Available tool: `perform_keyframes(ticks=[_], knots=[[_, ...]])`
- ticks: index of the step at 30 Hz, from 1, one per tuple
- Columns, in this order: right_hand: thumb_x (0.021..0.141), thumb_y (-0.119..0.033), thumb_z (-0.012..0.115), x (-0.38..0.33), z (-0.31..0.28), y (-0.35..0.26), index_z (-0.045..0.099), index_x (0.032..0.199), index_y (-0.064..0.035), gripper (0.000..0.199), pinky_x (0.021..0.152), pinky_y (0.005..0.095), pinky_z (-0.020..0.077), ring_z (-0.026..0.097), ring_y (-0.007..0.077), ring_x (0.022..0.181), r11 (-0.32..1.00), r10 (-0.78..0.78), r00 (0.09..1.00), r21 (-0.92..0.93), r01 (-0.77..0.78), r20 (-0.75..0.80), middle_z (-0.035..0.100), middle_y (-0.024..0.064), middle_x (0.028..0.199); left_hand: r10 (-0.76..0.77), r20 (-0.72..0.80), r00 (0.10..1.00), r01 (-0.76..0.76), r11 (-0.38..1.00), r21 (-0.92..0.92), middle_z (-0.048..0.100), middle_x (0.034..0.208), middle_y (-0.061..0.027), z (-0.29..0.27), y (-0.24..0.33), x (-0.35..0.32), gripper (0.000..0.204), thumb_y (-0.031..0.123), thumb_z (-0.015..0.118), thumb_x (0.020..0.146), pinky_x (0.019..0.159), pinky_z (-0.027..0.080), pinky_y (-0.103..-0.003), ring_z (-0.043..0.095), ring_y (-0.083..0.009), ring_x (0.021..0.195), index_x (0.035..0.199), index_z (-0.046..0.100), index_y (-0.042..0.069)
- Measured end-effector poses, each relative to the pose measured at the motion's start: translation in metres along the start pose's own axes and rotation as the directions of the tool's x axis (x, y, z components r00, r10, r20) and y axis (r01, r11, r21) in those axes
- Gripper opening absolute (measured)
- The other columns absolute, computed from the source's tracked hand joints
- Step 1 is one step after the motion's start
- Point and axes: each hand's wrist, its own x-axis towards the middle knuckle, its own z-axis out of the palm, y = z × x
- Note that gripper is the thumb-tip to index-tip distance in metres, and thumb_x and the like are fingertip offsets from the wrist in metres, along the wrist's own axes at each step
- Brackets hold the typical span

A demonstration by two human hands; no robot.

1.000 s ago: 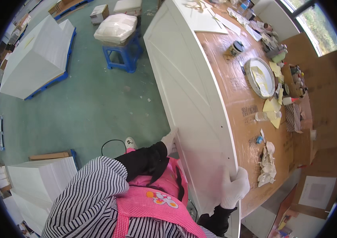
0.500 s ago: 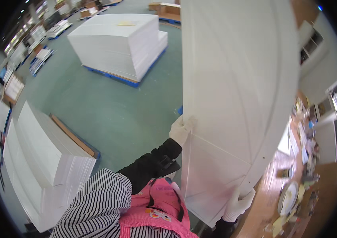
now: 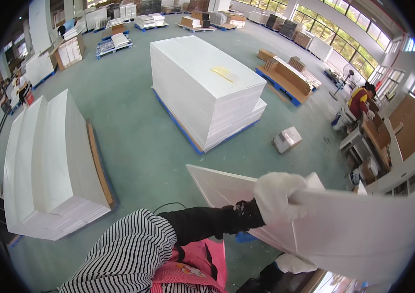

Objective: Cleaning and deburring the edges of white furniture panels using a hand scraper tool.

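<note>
A large white panel (image 3: 364,234) is tilted in front of me at the lower right. My left hand (image 3: 278,195), in a white glove, is closed over its upper edge. Lower down, my right hand (image 3: 294,263), gloved too, grips the panel's lower edge; part of its fingers is hidden. Beyond my left wrist, a flat white surface with a pointed corner (image 3: 217,183) reaches out to the left. Whether it belongs to the same panel I cannot tell.
White panels are stacked on a blue pallet (image 3: 200,148) ahead, with another white stack (image 3: 53,161) at left. A wrapped box (image 3: 287,140) sits on the green floor. At right, a person (image 3: 360,102) works at a bench near a standing fan (image 3: 347,75).
The panel has swung from standing tall before me to a low tilt at the right. My left hand has moved right along with it, and my view has turned toward the hall.
</note>
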Motion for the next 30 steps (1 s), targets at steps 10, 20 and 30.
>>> perform_keyframes(ticks=[10, 20, 30], knots=[[0.101, -0.053, 0.046, 0.088, 0.137, 0.145, 0.047, 0.139, 0.005, 0.07, 0.101, 0.0453, 0.0492, 0.058, 0.0334, 0.118, 0.967, 0.202, 0.958, 0.112, -0.228, 0.203, 0.051, 0.0216, 0.142, 0.484, -0.078, 0.871, -0.489, 0.846, -0.214, 0.057, 0.079, -0.0037, 0.077, -0.145, 0.175, 0.035, 0.032, 0.079, 0.064, 0.065, 0.048, -0.04, 0.061, -0.0263, 0.075, 0.089, 0.062, 0.015], [0.098, -0.058, 0.047, 0.148, 0.266, 0.25, 0.04, 0.144, 0.0049, 0.078, 0.106, 0.0465, 0.0443, 0.053, 0.0345, 0.125, 0.927, 0.332, 0.926, 0.117, -0.355, 0.181, 0.047, 0.0197, 0.146, 0.84, 0.063, 0.54, -0.686, 0.482, -0.545, 0.057, 0.089, -0.0078, 0.161, -0.28, 0.384, 0.04, 0.043, 0.077, 0.069, 0.098, 0.042, -0.053, 0.059, -0.0284, 0.099, 0.08, 0.06, 0.008], [0.096, -0.062, 0.049, 0.232, 0.443, 0.468, 0.033, 0.148, 0.0048, 0.087, 0.111, 0.0476, 0.0395, 0.048, 0.0356, 0.131, 0.742, 0.475, 0.79, 0.306, -0.596, 0.388, 0.043, 0.0178, 0.151, -0.09, -0.259, 0.962, -0.035, 0.897, -0.441, 0.034, 0.153, -0.0296, 0.234, -0.449, 0.587, 0.071, 0.03, 0.07, 0.088, 0.118, 0.026, -0.052, 0.043, -0.0414, 0.137, 0.143, 0.042, -0.005]])
